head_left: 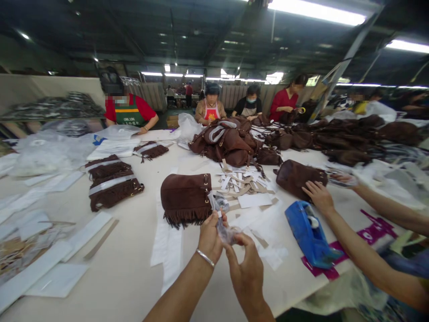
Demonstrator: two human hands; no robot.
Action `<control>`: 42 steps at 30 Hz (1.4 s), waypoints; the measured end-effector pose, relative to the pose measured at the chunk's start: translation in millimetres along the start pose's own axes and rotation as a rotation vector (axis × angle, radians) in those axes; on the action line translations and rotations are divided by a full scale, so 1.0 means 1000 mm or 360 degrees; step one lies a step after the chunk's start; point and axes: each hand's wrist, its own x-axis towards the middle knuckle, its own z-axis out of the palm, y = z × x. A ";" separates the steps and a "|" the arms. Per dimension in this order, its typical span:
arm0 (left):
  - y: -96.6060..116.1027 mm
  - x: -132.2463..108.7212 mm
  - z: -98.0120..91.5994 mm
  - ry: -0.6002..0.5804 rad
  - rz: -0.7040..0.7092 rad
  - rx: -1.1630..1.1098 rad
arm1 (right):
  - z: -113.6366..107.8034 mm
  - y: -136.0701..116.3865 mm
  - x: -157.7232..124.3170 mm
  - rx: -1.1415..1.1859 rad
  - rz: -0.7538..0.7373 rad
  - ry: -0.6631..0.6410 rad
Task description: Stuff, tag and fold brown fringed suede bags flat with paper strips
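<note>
Just in front of a brown fringed handbag (186, 197), my left hand (212, 235) is closed on a crumpled strip of clear plastic wrap (225, 233). My right hand (247, 264) pinches the lower end of that wrap between thumb and fingers. The handbag lies on the white table (130, 250) with its fringe toward me and metal rings along its right end. Part of the plastic reaches up to that end, and what it covers there is hard to make out.
At right, a co-worker's hand (318, 196) rests on another brown bag (296, 176), beside a blue tape dispenser (310, 237). Paper scraps (246, 181) lie behind my hands, below a heap of brown bags (231, 143). Wrapped fringed bags (115, 188) and white strips (43, 268) lie left.
</note>
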 end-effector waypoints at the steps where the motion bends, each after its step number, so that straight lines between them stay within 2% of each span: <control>1: 0.000 -0.001 0.000 -0.0005 0.0015 -0.0009 | 0.002 0.003 0.000 -0.0028 -0.0075 0.0056; 5: 0.002 -0.005 -0.001 -0.0072 0.0015 -0.0024 | 0.003 0.009 0.014 -0.0092 -0.0104 0.0179; 8: 0.006 -0.009 -0.005 -0.0129 -0.0055 -0.0016 | -0.004 0.009 0.034 -0.0118 -0.0214 0.0091; 15: 0.006 -0.013 -0.022 -0.0360 -0.0057 0.0025 | -0.013 0.003 0.074 -0.0123 -0.0425 -0.0424; 23: 0.007 -0.015 -0.032 -0.0498 -0.0074 0.0224 | -0.015 0.006 0.096 -0.0067 -0.0313 -0.0826; 31: 0.005 -0.016 -0.040 -0.0459 -0.0146 0.0435 | -0.011 0.007 0.127 -0.0145 -0.0251 -0.1390; 35: 0.008 -0.013 -0.045 -0.0439 -0.0139 0.0539 | -0.006 0.008 0.137 -0.0145 -0.0260 -0.1555; 38: 0.009 -0.012 -0.048 -0.0420 -0.0165 0.0597 | -0.004 0.009 0.147 -0.0123 -0.0258 -0.1759; 42: 0.003 -0.014 -0.052 -0.0378 -0.0194 0.0628 | 0.001 0.005 0.160 -0.0269 -0.0416 -0.1993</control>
